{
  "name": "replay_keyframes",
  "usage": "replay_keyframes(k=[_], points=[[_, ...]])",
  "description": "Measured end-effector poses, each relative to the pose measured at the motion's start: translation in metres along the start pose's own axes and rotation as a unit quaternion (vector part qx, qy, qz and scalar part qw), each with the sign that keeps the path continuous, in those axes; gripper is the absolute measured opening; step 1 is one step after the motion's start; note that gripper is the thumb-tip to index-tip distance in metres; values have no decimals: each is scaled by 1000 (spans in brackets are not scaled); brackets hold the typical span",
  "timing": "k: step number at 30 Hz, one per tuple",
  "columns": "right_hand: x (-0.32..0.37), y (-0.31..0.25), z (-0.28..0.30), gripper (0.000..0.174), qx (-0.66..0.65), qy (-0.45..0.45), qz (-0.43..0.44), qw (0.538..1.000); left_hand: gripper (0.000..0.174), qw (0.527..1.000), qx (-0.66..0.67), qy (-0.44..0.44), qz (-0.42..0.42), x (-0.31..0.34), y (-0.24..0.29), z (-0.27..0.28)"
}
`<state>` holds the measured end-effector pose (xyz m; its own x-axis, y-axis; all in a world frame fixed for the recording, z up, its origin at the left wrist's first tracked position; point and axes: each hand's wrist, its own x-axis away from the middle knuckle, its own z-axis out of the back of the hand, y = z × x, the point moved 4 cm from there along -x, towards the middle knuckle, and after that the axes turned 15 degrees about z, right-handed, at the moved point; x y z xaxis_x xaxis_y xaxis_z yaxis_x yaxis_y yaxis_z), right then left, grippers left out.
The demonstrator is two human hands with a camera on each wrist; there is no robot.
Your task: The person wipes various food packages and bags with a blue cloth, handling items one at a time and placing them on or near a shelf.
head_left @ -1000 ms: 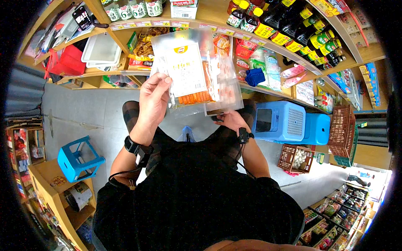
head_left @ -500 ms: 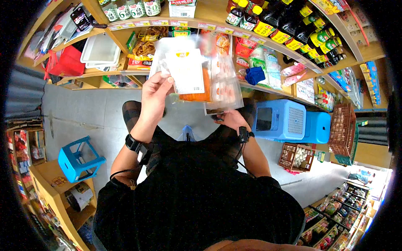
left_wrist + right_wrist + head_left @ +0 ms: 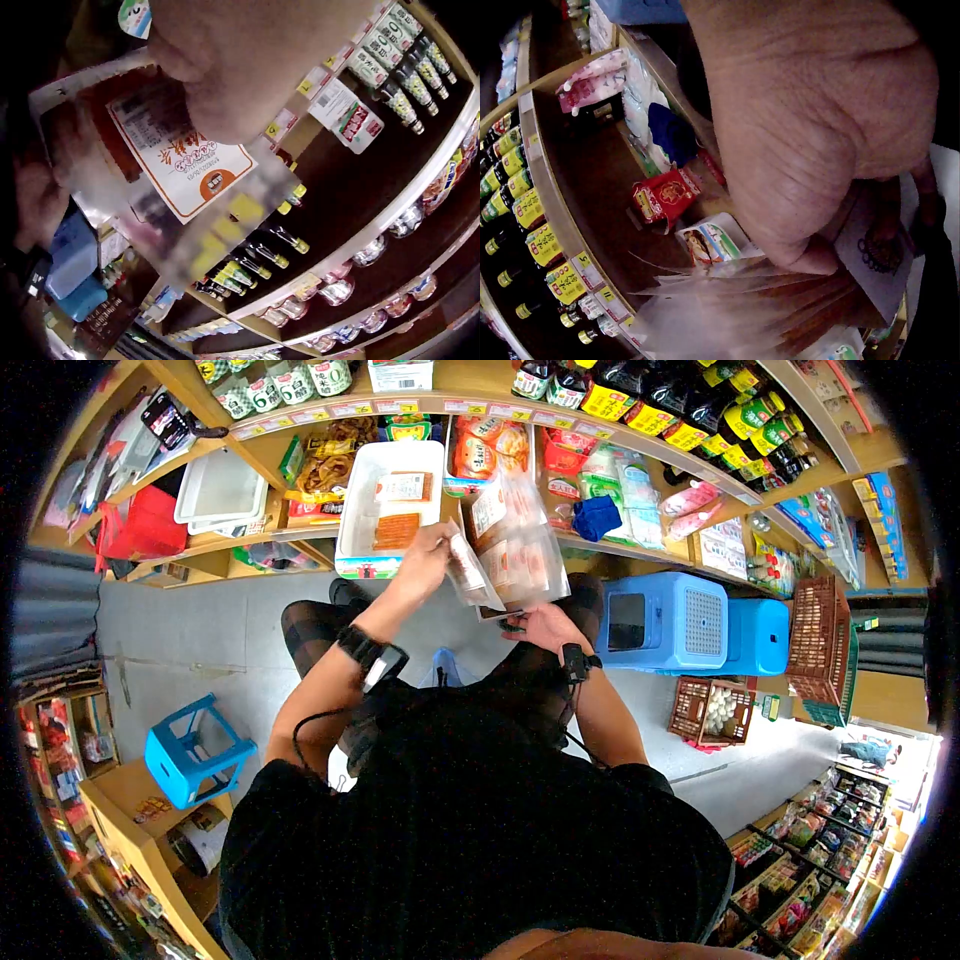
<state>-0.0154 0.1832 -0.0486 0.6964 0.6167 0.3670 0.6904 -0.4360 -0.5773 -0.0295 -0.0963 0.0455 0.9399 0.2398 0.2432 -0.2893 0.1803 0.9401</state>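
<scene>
My left hand (image 3: 422, 565) grips the edge of a clear plastic food packet (image 3: 470, 570), which stands tilted at the left side of a stack of similar packets (image 3: 520, 555). In the left wrist view, a packet's white label (image 3: 176, 150) with orange border and print shows beneath that hand. My right hand (image 3: 552, 628) holds the stack by its near edge, thumb on top (image 3: 814, 259) in the right wrist view. Left of the stack, a white tray (image 3: 352, 530) sits on the shelf, with packaged orange-brown sticks (image 3: 397, 532) and a white label inside it.
Beyond the stack lies a tray of red-and-orange packs (image 3: 490, 448). A dark blue cloth (image 3: 597, 518) rests on the shelf to the right. Bottles of sauce (image 3: 650, 410) line the shelf above. Blue plastic bins (image 3: 670, 635) stand at the right, a blue stool (image 3: 195, 750) at the left.
My left hand held a labelled packet up over the tray; a packet now lies in the tray, and that hand has come right to the stack. My right hand keeps its hold.
</scene>
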Motion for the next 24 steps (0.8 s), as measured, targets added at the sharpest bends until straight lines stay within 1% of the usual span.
replay_keyframes(k=[2,3,4,5,6,7,9,11,12,13,14,16,18,19,20,22,23,24], points=[[0,0,1,49,-3,-2,2,1000,21,985,74,-134,77,-13,9,-22],[0,0,2,49,-6,-3,2,1000,23,980,115,-138,85,6,43,-28],[0,1,5,49,-6,-2,4,1000,24,983,127,-111,77,-4,40,-38],[-1,2,7,48,-14,-6,3,1000,24,980,117,-139,75,-10,34,-47],[-1,2,4,47,-21,-10,2,1000,24,977,106,-167,74,-8,45,-53],[1,1,3,47,-22,-10,4,1000,24,977,105,-168,73,-11,43,-60],[3,-2,-2,44,-12,-2,6,1000,25,972,94,-177,123,-22,25,-75],[4,-2,-4,44,-6,14,7,1000,25,976,76,-177,105,-44,-20,-93],[3,0,0,43,2,29,7,1000,24,979,58,-176,88,-44,-16,-93],[2,2,5,43,1,28,8,1000,25,982,10,-164,93,-40,-16,-90],[0,4,8,43,-6,22,9,1000,25,982,9,-163,92,-33,-15,-95],[-2,4,9,43,-13,9,7,1000,24,990,104,-29,90,-26,-18,-95],[0,1,3,42,-17,0,1,1000,47,1000,21,16,4,-25,-21,-93],[4,-4,-5,43,-2,18,16,1000,53,998,57,8,20,-14,-12,-91],[3,-3,-4,43,-3,12,12,1000,59,995,94,-2,38,0,-3,-90],[0,0,1,43,3,-14,-1,1000,64,990,137,-29,30,30,32,-84],[1,-2,-4,40,10,-9,3,1000,61,975,195,-60,86,40,35,-87],[1,-2,-6,40,11,-12,1,1000,61,976,195,-56,85,37,27,-92]])
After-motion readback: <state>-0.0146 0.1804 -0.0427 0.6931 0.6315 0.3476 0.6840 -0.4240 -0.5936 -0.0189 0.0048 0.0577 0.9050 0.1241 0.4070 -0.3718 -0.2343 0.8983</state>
